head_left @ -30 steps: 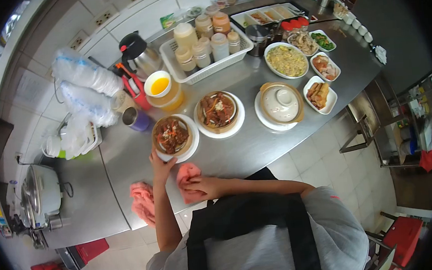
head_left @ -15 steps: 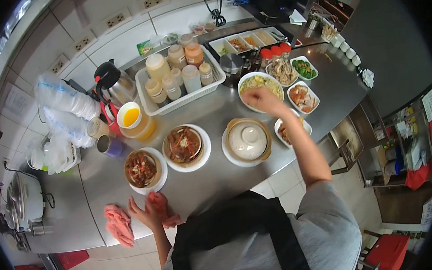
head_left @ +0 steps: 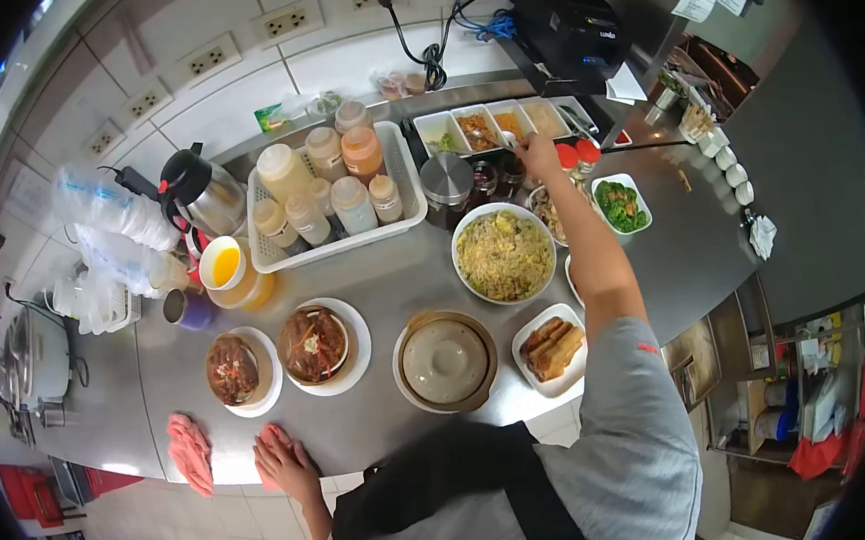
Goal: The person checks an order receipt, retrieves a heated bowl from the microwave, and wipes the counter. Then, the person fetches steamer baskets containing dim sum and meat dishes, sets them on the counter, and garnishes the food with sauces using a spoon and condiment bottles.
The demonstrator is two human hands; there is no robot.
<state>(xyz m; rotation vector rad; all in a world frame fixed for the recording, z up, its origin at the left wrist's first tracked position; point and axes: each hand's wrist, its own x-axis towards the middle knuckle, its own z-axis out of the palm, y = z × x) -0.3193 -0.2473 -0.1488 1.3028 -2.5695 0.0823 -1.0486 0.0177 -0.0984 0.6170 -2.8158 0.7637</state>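
My left hand (head_left: 288, 471) lies with its fingers stretched over a pink cloth (head_left: 275, 438) at the counter's front edge. Stretched out to the far side, my right hand (head_left: 535, 154) is closed on the handle of a small metal spoon (head_left: 509, 140) at the tray of toppings (head_left: 545, 119). Below that forearm are a bowl of fried rice (head_left: 504, 255), a dish of browned rolls (head_left: 552, 348) and a plate of greens (head_left: 621, 206). A lidded clay pot (head_left: 446, 360) stands near the front, right of two bowls of dark meat (head_left: 314, 345) (head_left: 232, 369) on white plates.
A white basket of sauce bottles (head_left: 339, 246) stands at the back, beside a dark-filled jar (head_left: 447, 184). Leftward are a steel jug (head_left: 208, 192), a yellow-filled cup (head_left: 222, 264) and a purple cup (head_left: 189, 309). Another pink cloth (head_left: 190, 454) lies front left; a black machine (head_left: 571, 31) is behind.
My right hand has moved from the front cloth, past the fried rice, to the toppings tray. My left hand has left the left meat bowl and come down onto the cloth. The view has shifted right.
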